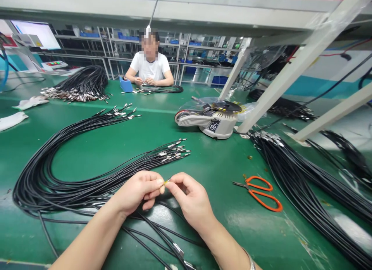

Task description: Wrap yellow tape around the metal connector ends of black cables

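Note:
My left hand (139, 192) and my right hand (188, 198) meet over the green table (217, 169), fingertips pinched together on a small yellowish piece at a cable end (167, 181). Thin black cables (157, 229) run under both hands toward the near edge, with metal connectors (178, 248) on them. A large looped bundle of black cables (49, 173) lies to the left, and its metal-tipped ends (174, 149) fan out just beyond my hands.
Orange-handled scissors (260, 192) lie right of my hands. A grey tape dispenser (212, 120) stands beyond. More cable bundles (293, 173) stretch along the right and pile at the far left (81, 83). A person in a white shirt (150, 66) sits opposite. White cloths (11, 120) lie at left.

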Motion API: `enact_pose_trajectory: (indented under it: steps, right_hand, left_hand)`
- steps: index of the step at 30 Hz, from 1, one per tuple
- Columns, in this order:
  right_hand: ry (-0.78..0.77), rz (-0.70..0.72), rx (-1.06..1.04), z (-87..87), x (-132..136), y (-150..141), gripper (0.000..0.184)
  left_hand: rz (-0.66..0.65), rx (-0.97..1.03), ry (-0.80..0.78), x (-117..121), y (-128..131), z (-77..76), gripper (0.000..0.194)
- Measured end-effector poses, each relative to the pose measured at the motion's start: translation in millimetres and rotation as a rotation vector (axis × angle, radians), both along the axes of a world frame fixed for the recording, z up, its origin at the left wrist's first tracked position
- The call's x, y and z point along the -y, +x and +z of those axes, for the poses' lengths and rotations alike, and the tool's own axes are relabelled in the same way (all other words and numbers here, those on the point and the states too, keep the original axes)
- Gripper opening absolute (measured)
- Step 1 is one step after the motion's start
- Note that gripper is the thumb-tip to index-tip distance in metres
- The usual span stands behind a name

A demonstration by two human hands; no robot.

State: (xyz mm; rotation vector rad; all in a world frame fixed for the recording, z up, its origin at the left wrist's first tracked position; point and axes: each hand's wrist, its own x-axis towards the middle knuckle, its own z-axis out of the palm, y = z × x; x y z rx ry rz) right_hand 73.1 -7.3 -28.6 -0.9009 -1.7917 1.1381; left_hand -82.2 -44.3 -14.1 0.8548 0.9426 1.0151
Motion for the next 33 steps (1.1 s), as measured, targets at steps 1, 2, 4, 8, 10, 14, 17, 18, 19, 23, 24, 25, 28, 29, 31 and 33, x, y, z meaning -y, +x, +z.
enact_pose_trajectory:
  steps: [1, 2, 4, 8, 10, 14, 17, 18, 19, 23, 24, 25, 28, 29, 31, 33]
  right_hand:
    - [0.049, 0.024, -0.011, 0.1, -0.5, 0.9, 0.009]
    - [0.09, 0.061, -0.025, 0.7, -0.9, 1.6, 0.006]
    - [0.166, 0.14, -0.048, 2.5, -1.2, 2.6, 0.006]
    - [0.285, 0.186, -0.047, 4.9, -2.1, 4.4, 0.005]
    - [0.259, 0.177, -0.042, 5.5, -4.3, 6.2, 0.007]
    - [-0.083, 0.195, -0.044, 9.0, -11.0, 11.2, 0.015]
    - [-0.316, 0.154, -0.065, 12.3, -13.5, 12.9, 0.019]
    - [-0.344, 0.141, -0.064, 13.1, -13.7, 12.9, 0.019]
    - [-0.356, 0.131, -0.06, 13.6, -13.7, 12.8, 0.019]
    - [-0.347, 0.094, -0.065, 14.2, -13.0, 12.3, 0.018]
    - [-0.338, 0.09, -0.06, 14.3, -12.7, 12.4, 0.018]
    - [-0.328, 0.09, -0.052, 14.5, -12.5, 12.7, 0.018]
    - [-0.298, 0.101, -0.018, 15.9, -12.2, 14.8, 0.018]
    - [-0.293, 0.117, -0.003, 16.7, -12.4, 16.1, 0.018]
    - [-0.284, 0.159, 0.043, 18.6, -13.4, 19.4, 0.017]
    - [-0.27, 0.193, 0.104, 20.3, -15.1, 23.0, 0.016]
  left_hand:
    - [-0.035, 0.037, -0.004, -0.2, -1.8, 0.0, 0.024]
    - [-0.071, 0.069, -0.011, -0.3, -3.5, 0.0, 0.024]
    - [-0.145, 0.116, -0.044, 0.1, -6.9, -0.7, 0.024]
    - [-0.223, 0.134, -0.103, 1.2, -11.1, -3.3, 0.023]
    - [-0.195, 0.115, -0.087, 0.7, -10.5, -4.3, 0.023]
    - [-0.086, 0.039, -0.02, -0.8, -4.0, -4.4, 0.021]
    - [0.004, -0.211, 0.047, 0.1, 2.0, -2.7, 0.02]
    - [0.022, -0.3, 0.07, 0.7, 3.7, -1.8, 0.02]
    - [0.034, -0.372, 0.09, 1.4, 5.1, -0.7, 0.02]
    - [0.063, -0.527, 0.154, 3.5, 9.9, 5.3, 0.025]
    - [0.064, -0.563, 0.176, 3.8, 11.1, 6.8, 0.025]
    - [0.063, -0.596, 0.2, 4.2, 12.4, 8.2, 0.023]
    - [0.075, -0.706, 0.278, 5.4, 17.0, 10.0, 0.021]
    - [0.091, -0.756, 0.318, 5.6, 18.8, 9.8, 0.022]
    - [0.131, -0.854, 0.41, 5.8, 22.6, 8.4, 0.022]
    - [0.15, -0.905, 0.457, 5.9, 25.4, 6.7, 0.023]
